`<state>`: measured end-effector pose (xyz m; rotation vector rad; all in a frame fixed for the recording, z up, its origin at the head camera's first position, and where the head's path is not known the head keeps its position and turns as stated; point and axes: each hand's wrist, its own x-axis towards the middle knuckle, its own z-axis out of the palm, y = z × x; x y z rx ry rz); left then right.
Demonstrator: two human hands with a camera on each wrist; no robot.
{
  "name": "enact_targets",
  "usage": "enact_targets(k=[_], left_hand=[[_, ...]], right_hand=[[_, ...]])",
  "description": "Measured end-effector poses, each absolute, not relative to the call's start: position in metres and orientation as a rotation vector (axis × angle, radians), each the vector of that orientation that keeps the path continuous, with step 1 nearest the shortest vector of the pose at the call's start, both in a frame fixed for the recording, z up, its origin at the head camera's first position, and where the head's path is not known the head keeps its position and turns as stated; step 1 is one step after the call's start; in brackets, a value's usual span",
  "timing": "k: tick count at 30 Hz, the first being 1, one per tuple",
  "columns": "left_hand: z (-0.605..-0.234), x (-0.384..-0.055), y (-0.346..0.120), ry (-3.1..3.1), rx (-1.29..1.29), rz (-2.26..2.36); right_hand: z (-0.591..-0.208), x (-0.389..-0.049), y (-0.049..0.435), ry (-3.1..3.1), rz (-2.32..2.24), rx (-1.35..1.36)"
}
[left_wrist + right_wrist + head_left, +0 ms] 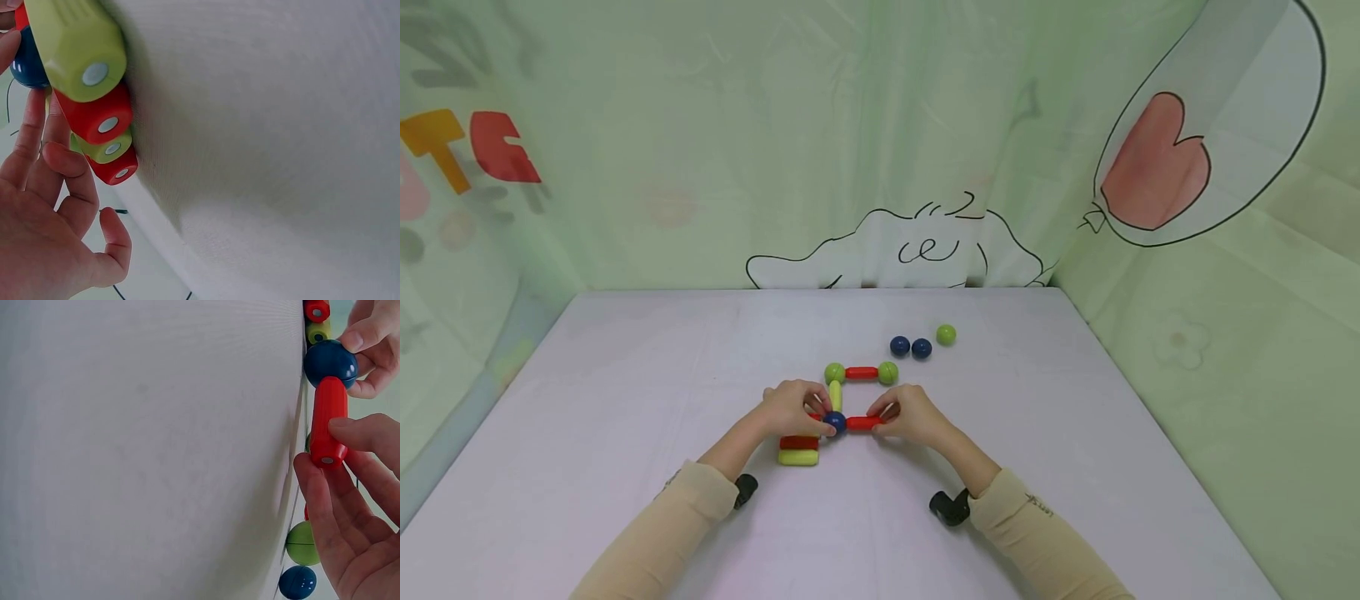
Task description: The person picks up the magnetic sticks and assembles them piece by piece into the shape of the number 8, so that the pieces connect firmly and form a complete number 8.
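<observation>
In the head view, my left hand (792, 408) pinches a blue ball (835, 422) between thumb and fingers. A red rod (859, 423) joins this ball on the right, and my right hand (912, 414) grips its outer end with thumb and fingertips. From the blue ball, a yellow-green rod (836, 395) runs back to a green ball (835, 372). Another red rod (861, 372) links that one to a second green ball (888, 372). Beside my left hand lie several red and yellow-green rods (94, 56), side by side, partly hidden by it in the head view.
Two blue balls (922, 348) and a green ball (946, 334) rest farther back on the white tabletop (1037, 392). A pale green printed curtain (715, 142) stands behind the table's far edge.
</observation>
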<state>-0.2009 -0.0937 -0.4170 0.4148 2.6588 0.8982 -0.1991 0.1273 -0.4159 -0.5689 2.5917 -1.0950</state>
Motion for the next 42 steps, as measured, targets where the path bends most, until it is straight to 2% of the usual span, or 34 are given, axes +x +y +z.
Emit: enact_targets(k=[15,29,42], left_hand=[[-0.417,-0.201,-0.094,2.649,0.396,0.898],[-0.415,-0.200,-0.094,2.657,0.403,0.904],[-0.418,-0.201,-0.097,2.637,0.428,0.921]], right_hand=[[-0.416,-0.199,0.129,2.592,-1.100,-0.523],[-0.406,-0.195,0.124,2.622,-1.106,-0.628],[-0.413,-0.214,0.136,2.729,-1.217,-0.545]])
